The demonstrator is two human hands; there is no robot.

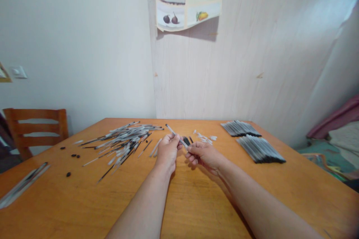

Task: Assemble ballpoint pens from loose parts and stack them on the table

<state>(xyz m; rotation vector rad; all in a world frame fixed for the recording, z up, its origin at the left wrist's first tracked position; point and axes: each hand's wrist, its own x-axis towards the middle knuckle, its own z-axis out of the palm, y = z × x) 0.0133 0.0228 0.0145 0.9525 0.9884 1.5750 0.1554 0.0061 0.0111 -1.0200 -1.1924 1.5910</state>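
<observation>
A bare wooden table [196,209] spreads nearest, below the pen [170,129]. Well left of the pen and nearer than it lies a sheaf of slim rods [25,185], then a few small black caps [68,174]. The right hand [206,155] pinches the pen's near end between thumb and fingers; the left hand [167,151] pinches it farther along, its dark-tipped end slanting away above the table. Right of the pen sits a bundle of black-ended pens [259,148]; left of it, a loose heap of tubes and refills [126,140]. Just right of the pen lie short black pieces [186,140], then small white pieces [203,137]. A second bundle [239,128] rests farther off to its right. Beyond the pen, high on the wall, hangs a fruit poster [187,2].
</observation>
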